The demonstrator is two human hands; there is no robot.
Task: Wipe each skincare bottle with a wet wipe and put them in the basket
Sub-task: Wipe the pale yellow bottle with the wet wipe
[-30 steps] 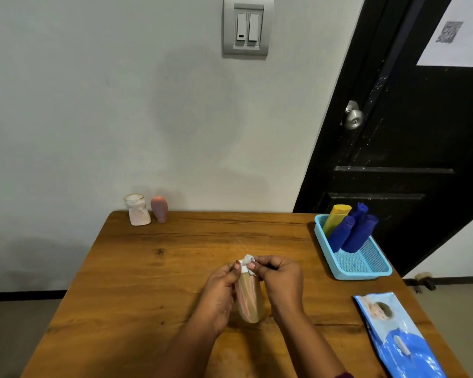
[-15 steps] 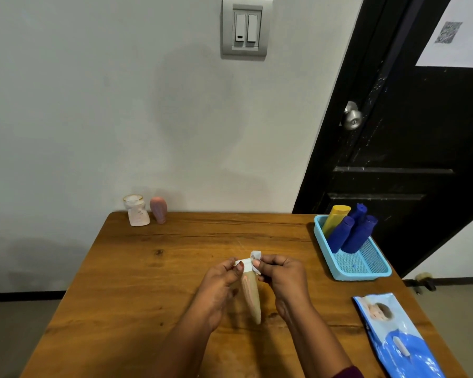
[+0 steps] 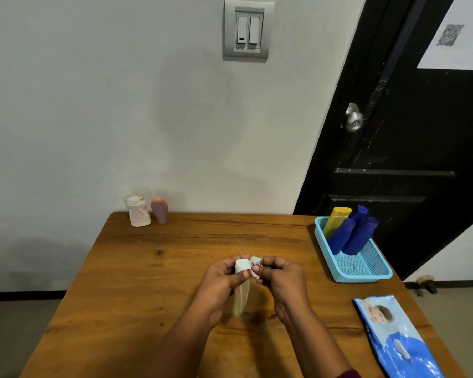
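Note:
Over the middle of the wooden table [image 3: 148,282], my left hand [image 3: 221,282] grips a beige tube with a white cap [image 3: 241,291], cap end up. My right hand [image 3: 280,279] pinches a small white wet wipe [image 3: 256,264] against the cap. A light blue basket [image 3: 366,274] at the right edge holds a yellow tube [image 3: 336,219] and three dark blue bottles [image 3: 352,236], leaning on its far rim. A white bottle [image 3: 137,211] and a pink bottle [image 3: 159,210] stand at the far left by the wall.
A blue wet wipe pack [image 3: 396,339] lies at the table's near right corner. The wall runs directly behind the table. A black door [image 3: 410,148] with a metal knob stands behind the basket.
The tube has turned in my left hand, showing its white cap more. My right hand's wipe has shifted slightly around the cap. Both hands stay over the same spot.

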